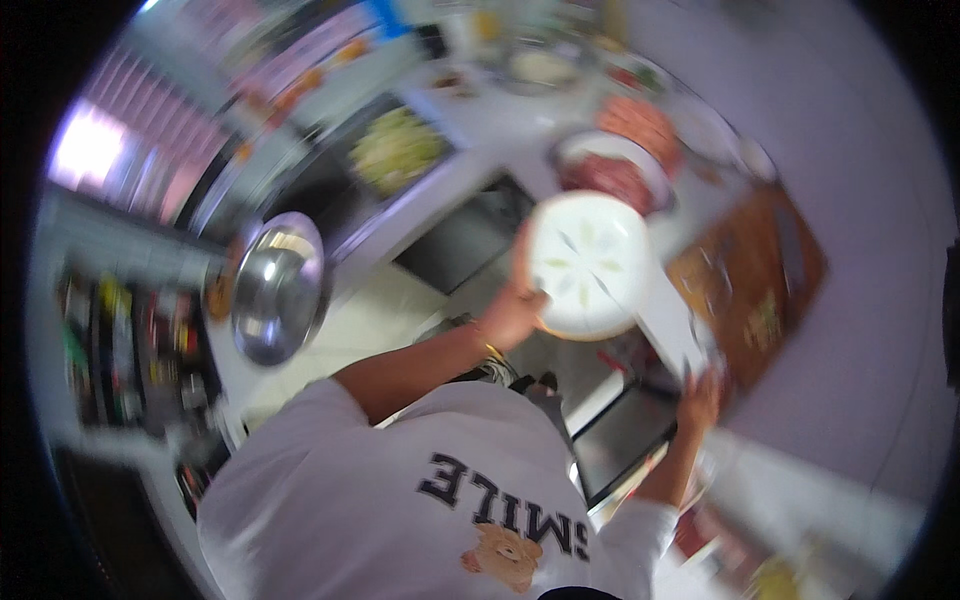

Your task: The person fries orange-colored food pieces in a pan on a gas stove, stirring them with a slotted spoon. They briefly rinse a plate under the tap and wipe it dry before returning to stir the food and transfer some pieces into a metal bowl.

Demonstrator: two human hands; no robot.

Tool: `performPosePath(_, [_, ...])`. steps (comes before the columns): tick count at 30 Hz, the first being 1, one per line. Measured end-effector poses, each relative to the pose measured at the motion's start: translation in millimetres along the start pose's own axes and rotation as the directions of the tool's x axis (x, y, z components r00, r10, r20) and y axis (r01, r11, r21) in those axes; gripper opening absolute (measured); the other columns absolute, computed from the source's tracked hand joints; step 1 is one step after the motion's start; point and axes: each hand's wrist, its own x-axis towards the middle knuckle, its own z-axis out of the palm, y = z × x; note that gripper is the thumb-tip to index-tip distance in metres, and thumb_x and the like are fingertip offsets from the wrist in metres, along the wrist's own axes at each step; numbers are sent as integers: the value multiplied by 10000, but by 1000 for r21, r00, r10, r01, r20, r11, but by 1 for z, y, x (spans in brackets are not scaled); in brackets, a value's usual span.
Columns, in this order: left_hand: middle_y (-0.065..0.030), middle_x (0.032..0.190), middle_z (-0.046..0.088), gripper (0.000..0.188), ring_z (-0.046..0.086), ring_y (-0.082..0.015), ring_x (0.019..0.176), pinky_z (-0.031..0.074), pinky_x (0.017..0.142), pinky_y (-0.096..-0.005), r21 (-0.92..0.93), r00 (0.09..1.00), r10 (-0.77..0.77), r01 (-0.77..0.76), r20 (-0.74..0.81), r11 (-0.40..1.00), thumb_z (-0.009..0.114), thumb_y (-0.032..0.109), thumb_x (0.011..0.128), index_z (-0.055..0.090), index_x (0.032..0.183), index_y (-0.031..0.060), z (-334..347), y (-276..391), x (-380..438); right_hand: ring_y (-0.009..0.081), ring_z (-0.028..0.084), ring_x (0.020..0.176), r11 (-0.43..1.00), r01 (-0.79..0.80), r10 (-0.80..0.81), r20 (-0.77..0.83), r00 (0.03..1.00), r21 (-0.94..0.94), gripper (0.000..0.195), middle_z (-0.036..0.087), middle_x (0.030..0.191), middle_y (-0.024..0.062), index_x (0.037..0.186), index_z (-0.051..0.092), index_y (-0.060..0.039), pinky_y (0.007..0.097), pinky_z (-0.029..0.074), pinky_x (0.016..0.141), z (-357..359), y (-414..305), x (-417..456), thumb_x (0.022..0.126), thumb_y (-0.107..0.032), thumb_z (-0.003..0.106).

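Note:
My left hand [510,319] grips the rim of a round white plate [592,262] with a leaf pattern. The plate is held up in front of me, tilted so that its patterned face shows. Over by the counter edge is my right hand [701,401], beside the near corner of a wooden cutting board [739,274]. Blur hides whether its fingers hold something. A knife [789,244] and some chopped bits [763,322] lie on the board. Just beyond the plate stands a white bowl of raw meat [609,176].
Orange-coloured food [637,124] sits behind the meat bowl. Chopped pale-green vegetable [397,150] is heaped in the sink area at the back left. A shiny metal basin [277,292] stands at left, near shelves of packets [139,352]. An open drawer [622,442] is below my right arm.

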Motion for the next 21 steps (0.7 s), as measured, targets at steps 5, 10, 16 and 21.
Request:
performPosePath(5, [-149,1494,278,969,370,-220,1317,343,1066,-324,87,984,155,-148,-83,985,394,-104,757,-102,1538,181,-19,-7,-34,389,271,1412,992,-88,109,269,957,-90,590,226,1570,169,1486,342,-104,450,271,1139,-7,18,0,1011,-452,375])
performPosePath(10, [-128,1531,188,989,226,-227,1398,265,1119,-355,-312,973,-151,91,-174,946,383,-97,725,-93,1543,190,-52,35,-107,432,280,1391,954,-51,54,3,999,-296,544,309,1545,127,1445,441,-238,585,259,1098,-58,-35,20,1021,-526,257])
performPosePath(16, [-116,1493,244,954,354,-230,1283,400,962,-368,-461,926,-189,19,-326,887,395,-62,777,-92,1536,249,-99,21,-214,386,485,1211,708,567,-524,-226,821,421,518,491,1336,214,1335,520,-27,501,399,990,-59,-203,37,1023,-417,384])
performPosePath(21, [-108,1466,288,925,444,-240,1227,504,864,-369,-523,781,-216,-161,-586,837,406,-37,818,-91,1530,281,-134,24,-316,218,577,818,388,-392,-789,521,325,834,521,645,939,110,1226,570,-40,321,430,688,-77,-366,-56,980,-472,413])
